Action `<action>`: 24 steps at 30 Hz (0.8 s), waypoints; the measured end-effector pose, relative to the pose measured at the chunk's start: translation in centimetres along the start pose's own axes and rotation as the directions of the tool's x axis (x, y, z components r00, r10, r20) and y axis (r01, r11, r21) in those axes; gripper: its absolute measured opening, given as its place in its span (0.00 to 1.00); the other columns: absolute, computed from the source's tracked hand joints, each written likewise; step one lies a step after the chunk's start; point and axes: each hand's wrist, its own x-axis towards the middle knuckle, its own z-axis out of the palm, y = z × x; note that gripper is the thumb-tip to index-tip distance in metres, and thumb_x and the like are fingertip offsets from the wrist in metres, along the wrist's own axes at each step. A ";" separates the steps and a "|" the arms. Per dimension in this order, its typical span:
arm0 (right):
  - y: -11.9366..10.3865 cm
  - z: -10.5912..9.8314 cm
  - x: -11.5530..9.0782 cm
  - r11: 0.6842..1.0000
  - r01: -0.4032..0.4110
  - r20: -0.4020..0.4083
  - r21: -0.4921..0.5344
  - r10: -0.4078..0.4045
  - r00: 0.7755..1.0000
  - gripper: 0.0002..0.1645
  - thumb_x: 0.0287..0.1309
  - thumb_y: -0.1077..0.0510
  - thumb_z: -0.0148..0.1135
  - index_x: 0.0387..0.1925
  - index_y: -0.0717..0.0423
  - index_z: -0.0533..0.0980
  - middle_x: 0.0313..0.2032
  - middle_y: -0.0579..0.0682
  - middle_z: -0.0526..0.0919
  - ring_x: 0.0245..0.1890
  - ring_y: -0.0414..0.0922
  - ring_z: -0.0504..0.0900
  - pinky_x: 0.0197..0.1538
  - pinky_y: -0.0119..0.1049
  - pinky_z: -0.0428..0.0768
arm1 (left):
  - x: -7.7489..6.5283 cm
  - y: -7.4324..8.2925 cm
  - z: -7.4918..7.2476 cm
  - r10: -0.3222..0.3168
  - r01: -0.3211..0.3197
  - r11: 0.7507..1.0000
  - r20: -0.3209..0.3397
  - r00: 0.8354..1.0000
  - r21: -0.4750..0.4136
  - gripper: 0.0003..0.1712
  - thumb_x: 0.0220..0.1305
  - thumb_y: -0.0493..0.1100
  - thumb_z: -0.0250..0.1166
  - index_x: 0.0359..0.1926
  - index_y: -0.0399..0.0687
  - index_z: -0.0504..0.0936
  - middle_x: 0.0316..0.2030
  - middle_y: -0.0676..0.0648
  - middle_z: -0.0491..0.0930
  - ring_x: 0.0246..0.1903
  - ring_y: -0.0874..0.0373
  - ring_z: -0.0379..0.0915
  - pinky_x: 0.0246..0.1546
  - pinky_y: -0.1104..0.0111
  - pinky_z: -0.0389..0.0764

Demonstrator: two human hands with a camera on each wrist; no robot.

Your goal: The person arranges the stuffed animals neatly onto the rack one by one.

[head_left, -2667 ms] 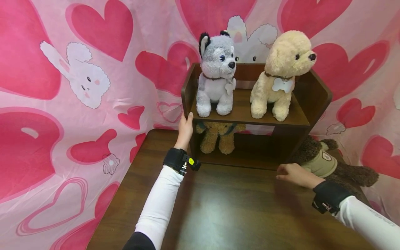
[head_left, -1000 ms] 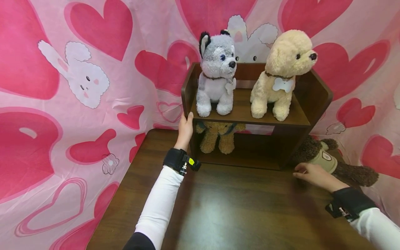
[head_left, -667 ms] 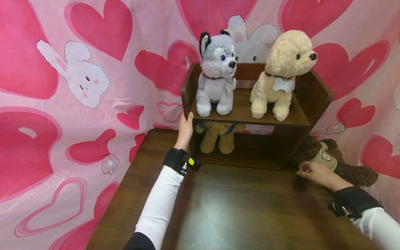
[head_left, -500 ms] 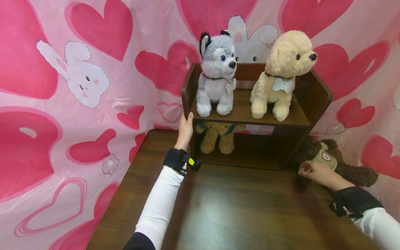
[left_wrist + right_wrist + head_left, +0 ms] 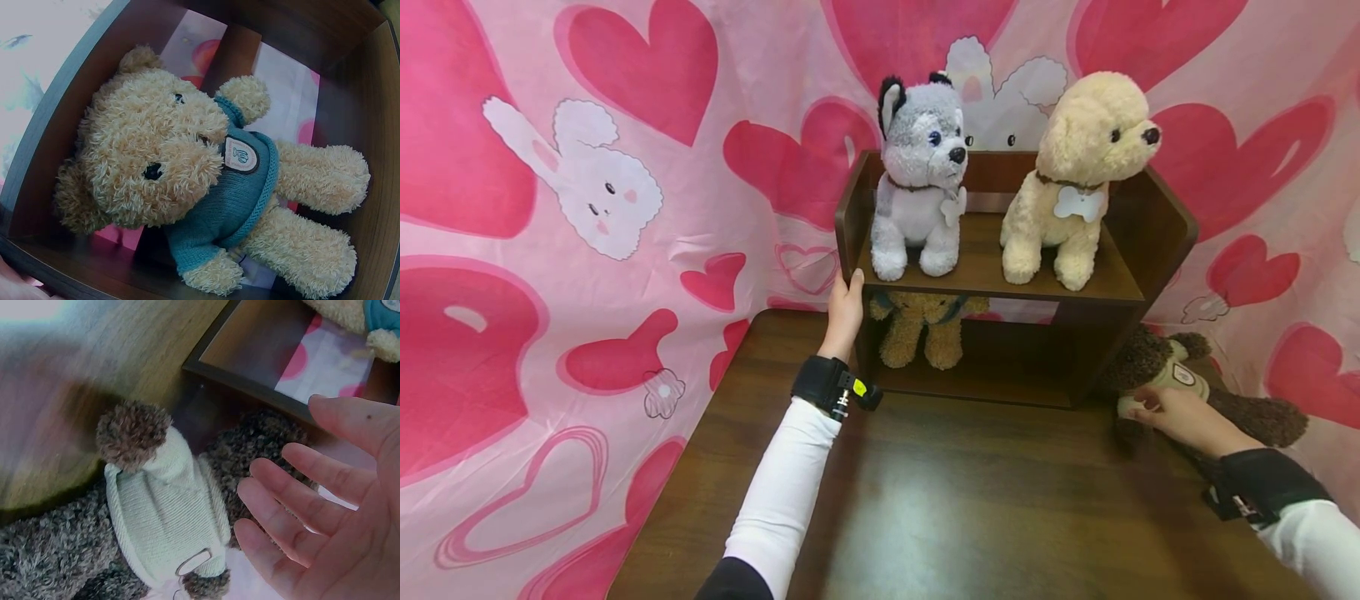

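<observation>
My left hand [image 5: 846, 308] grips the left side panel of the dark wooden shelf [image 5: 1000, 290], thumb at its front edge. My right hand [image 5: 1183, 417] is beside a dark brown teddy bear [image 5: 1258, 418] in a pale knitted sweater, lying on the table right of the shelf. In the right wrist view its fingers [image 5: 300, 500] are spread and relaxed, hold nothing, and overlap the bear's head. One bear arm [image 5: 134, 434] points toward the table's middle. A light brown teddy bear [image 5: 150, 137] in a teal sweater sits in the lower compartment.
On the upper shelf sit a grey husky plush [image 5: 917, 217] at left and a cream plush dog [image 5: 1052, 233] with a bone tag at right. The brown wooden table [image 5: 970, 500] extends before the shelf. A pink heart-print cloth [image 5: 625, 350] hangs behind.
My right hand has moved to the right, from in front of the shelf's right corner to the dark brown bear, whose arm now shows beside the fingers. My left hand has stayed put.
</observation>
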 end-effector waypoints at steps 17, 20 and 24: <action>1.2 0.0 -0.4 0.998 -0.052 -0.039 0.030 0.053 0.998 0.24 0.53 0.54 0.62 0.40 0.74 0.72 0.31 0.64 0.79 0.35 0.61 0.77 0.35 0.54 0.75 | 0.0 0.0 0.0 -0.006 0.006 1.000 0.015 1.000 -0.011 0.30 0.70 0.48 0.44 0.68 0.42 0.53 0.65 0.42 0.57 0.65 0.52 0.50 0.64 0.61 0.52; 1.6 0.0 -0.5 0.998 -0.055 -0.072 0.009 0.056 0.996 0.26 0.54 0.53 0.61 0.42 0.75 0.72 0.34 0.67 0.79 0.37 0.64 0.76 0.37 0.56 0.74 | 0.0 -0.1 0.1 0.009 -0.009 1.000 0.002 1.000 0.006 0.29 0.70 0.48 0.44 0.67 0.40 0.55 0.64 0.41 0.60 0.64 0.51 0.52 0.64 0.60 0.53; 2.1 -0.2 -0.6 0.997 -0.071 -0.088 0.006 0.071 0.994 0.29 0.56 0.51 0.59 0.45 0.76 0.71 0.39 0.71 0.76 0.40 0.67 0.73 0.38 0.58 0.72 | 0.1 -0.1 0.1 0.026 -0.026 1.000 -0.012 1.000 0.015 0.26 0.70 0.47 0.45 0.64 0.39 0.60 0.61 0.38 0.64 0.62 0.50 0.56 0.62 0.59 0.56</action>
